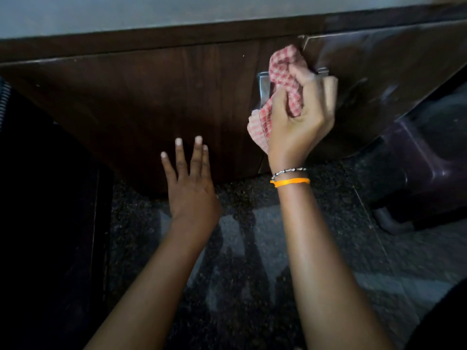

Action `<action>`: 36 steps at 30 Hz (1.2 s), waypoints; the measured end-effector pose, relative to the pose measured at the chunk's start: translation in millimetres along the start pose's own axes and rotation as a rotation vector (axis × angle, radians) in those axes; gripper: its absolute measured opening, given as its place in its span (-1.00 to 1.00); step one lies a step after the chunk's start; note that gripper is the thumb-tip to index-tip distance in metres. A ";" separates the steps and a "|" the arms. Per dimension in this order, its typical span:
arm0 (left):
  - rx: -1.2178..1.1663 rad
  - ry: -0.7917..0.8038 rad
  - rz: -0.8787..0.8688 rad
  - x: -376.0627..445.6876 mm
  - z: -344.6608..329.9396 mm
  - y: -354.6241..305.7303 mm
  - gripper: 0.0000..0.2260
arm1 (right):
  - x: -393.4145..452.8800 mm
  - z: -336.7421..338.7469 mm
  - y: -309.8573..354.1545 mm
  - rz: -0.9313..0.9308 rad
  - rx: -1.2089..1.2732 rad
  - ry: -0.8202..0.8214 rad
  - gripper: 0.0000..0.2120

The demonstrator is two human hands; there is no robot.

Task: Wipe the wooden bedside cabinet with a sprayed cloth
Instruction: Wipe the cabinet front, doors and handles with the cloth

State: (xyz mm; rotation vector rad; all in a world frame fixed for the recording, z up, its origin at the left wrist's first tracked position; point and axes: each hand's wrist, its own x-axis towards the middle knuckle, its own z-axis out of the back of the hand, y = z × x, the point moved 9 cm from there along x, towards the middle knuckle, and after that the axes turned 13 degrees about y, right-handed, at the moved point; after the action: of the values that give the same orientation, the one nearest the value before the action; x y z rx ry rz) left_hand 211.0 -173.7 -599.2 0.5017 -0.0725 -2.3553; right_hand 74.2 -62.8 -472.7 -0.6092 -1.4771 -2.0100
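A: Gripping noted first. Right hand [300,114] curled tight around a bunched red-and-white checked cloth [280,82]; fingers wrap the wad, thumb across it. Cloth spills out above the knuckles and hangs below the heel of the hand.

B: Where against the cabinet?

A: Pressed to the front of the dark wooden bedside cabinet [151,97], right over the metal handle [264,89]. Handle partly covered by cloth; one silvery end shows at the left of the wad, another bit past the fingers at the right. Seam between two front panels runs just above the cloth.

B: Left hand?

A: Left hand [189,183] spread wide, fingers straight and apart, holding nothing. Fingertips lie over the lower part of the cabinet front; contact with the wood cannot be told from this angle.

B: Wrist detail?

A: Right wrist carries an orange band [290,182] and a thin beaded bracelet [288,171] just above it.

B: Surroundings?

A: Dark speckled floor [252,261] below both forearms. Dark plastic stool [429,168] to the right of the cabinet. Picture slightly blurred around the right hand.
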 end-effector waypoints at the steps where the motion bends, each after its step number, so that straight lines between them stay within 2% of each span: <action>1: 0.004 -0.005 0.002 -0.8 1.4 -1.2 -0.19 | -6.8 -4.3 -4.7 -0.007 -0.006 0.022 -0.81; 3: -0.029 -0.007 0.008 -4.0 4.1 -2.5 -0.20 | -29.8 -16.7 -26.2 -0.058 -0.056 0.140 -0.87; 4: -0.055 -0.011 0.010 -5.8 6.3 -3.5 -0.21 | -42.2 -27.1 -41.4 -0.087 -0.094 0.267 -0.87; 6: -0.118 -0.035 0.015 -13.7 16.1 -6.4 -0.21 | -64.7 -44.4 -70.3 -0.146 -0.160 0.540 -0.76; 8: -0.208 -0.110 0.017 -22.0 32.4 -11.6 -0.19 | -66.2 -40.0 -78.1 -0.158 -0.100 0.608 -0.70; 9: -0.243 -0.161 0.002 -26.5 43.6 -16.4 -0.18 | -58.7 -29.5 -74.5 -0.160 -0.062 0.545 -0.71; 13: -0.208 -0.428 -0.056 -37.8 82.7 -36.6 -0.15 | -17.3 28.7 -29.9 -0.099 -0.009 0.105 -0.78; 15: -0.167 -0.474 -0.056 -36.7 90.7 -39.9 -0.17 | 5.2 40.2 0.2 0.000 0.010 0.014 -0.77; 19: -0.067 -0.406 -0.053 -29.9 95.8 -44.2 -0.19 | 32.5 15.9 41.5 0.245 -0.191 0.150 -0.75; 20: -0.073 -0.383 -0.060 -28.4 94.3 -45.2 -0.20 | 36.0 17.0 34.3 0.209 -0.172 0.144 -0.78; 23: -0.074 -0.432 -0.046 -30.6 100.9 -43.1 -0.19 | 47.0 41.8 -14.2 -0.112 0.084 -0.050 -0.89; 24: -0.078 -0.414 -0.050 -29.9 99.3 -43.5 -0.19 | 46.0 45.3 -21.5 -0.169 0.089 -0.089 -0.92; 25: -0.083 -0.385 -0.055 -28.6 96.4 -44.0 -0.20 | 45.0 43.0 -18.8 -0.150 0.046 -0.067 -0.94; 28: -0.088 -0.354 -0.044 -27.8 99.2 -42.5 -0.25 | 30.1 5.0 30.2 0.229 -0.138 0.282 -0.81; 30: -0.101 -0.302 -0.041 -26.8 96.9 -43.4 -0.23 | 23.4 -4.3 41.6 0.333 -0.188 0.390 -0.71; 33: -0.050 -0.323 -0.011 -30.2 99.8 -42.9 -0.21 | 36.3 14.6 24.2 0.205 -0.017 0.269 -0.68; 36: -0.020 -0.397 0.015 -35.5 107.8 -43.9 -0.18 | 58.0 53.0 -18.9 -0.035 0.181 -0.055 -0.66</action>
State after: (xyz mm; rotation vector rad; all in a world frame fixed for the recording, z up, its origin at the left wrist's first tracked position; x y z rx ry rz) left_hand 166.1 -127.0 -496.2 0.0181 -0.2336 -2.4056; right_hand 20.3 -17.8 -432.8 -0.5699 -1.6902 -1.8723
